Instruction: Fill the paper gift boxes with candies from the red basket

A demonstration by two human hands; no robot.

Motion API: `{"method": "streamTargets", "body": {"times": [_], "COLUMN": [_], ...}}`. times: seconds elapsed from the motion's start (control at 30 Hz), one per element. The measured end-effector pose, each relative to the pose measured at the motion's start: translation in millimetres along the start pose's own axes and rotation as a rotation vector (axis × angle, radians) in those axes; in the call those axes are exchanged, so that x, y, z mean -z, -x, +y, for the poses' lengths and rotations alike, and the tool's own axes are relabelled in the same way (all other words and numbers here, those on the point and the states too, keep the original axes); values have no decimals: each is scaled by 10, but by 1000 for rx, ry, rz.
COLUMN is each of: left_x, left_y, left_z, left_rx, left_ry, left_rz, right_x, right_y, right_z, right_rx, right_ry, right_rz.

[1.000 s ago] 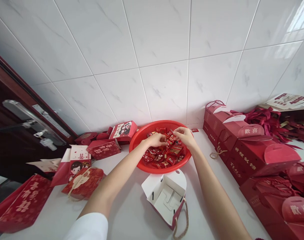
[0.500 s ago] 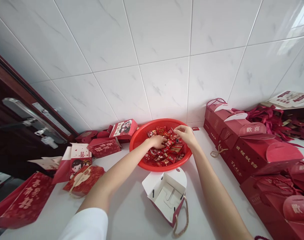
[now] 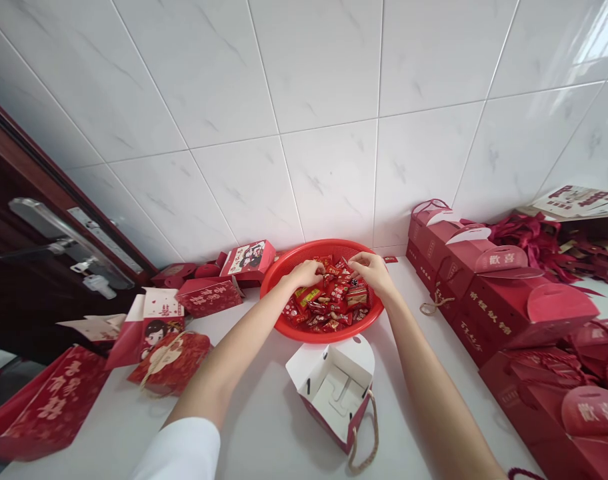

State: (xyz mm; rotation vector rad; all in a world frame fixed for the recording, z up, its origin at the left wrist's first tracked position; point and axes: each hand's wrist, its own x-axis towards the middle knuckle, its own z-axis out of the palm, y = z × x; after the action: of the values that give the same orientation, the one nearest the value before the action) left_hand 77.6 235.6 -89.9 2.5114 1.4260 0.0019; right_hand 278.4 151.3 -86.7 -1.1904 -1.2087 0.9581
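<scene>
A red plastic basket point(image 3: 329, 337) stands against the wall, with a heap of red-wrapped candies point(image 3: 334, 308) in it. My left hand point(image 3: 308, 273) is over the left part of the heap, fingers curled together; what is in them is hidden. At the right side, my right hand point(image 3: 371, 270) has thumb and fingers closed at a small wrapped candy. A yellow-green packet point(image 3: 308, 296) shows below my left hand. In front of the basket sits an open gift box point(image 3: 337, 393), white inside and with nothing in it, its rope handle point(image 3: 375, 433) hanging to the right.
Closed red gift boxes point(image 3: 499, 307) are lined up on the right, with dark red ribbons point(image 3: 534, 243) behind them. More red boxes and bags point(image 3: 169, 363) lie on the left, near a dark door with a metal handle point(image 3: 71, 233). White wall tiles point(image 3: 329, 167) rise behind the basket.
My left hand has lifted up and back from the middle of the heap, and its fingers have drawn together. The yellow-green packet has come into sight. My right hand has hardly moved.
</scene>
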Motion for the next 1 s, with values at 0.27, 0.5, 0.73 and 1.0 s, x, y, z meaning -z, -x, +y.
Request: {"method": "streamTargets", "body": {"times": [0.27,0.5,0.73,1.0], "left_x": [-146,-138,-83,-55], "left_y": [-241,-241,-187,-192], "left_z": [56,66,72,45], "left_rx": [-43,-35,-43,-45], "left_ry": [-62,-82,-51,87], "left_rz": [-117,-100,-174,-154], "right_x": [-1,-3,1,3], "right_y": [-14,-15,0,0], "right_z": [38,20,12,22], "right_rx": [0,-1,14,22], "right_ry": [-4,-3,-9,-13], "right_rz": [-5,-11,-17,-24]}}
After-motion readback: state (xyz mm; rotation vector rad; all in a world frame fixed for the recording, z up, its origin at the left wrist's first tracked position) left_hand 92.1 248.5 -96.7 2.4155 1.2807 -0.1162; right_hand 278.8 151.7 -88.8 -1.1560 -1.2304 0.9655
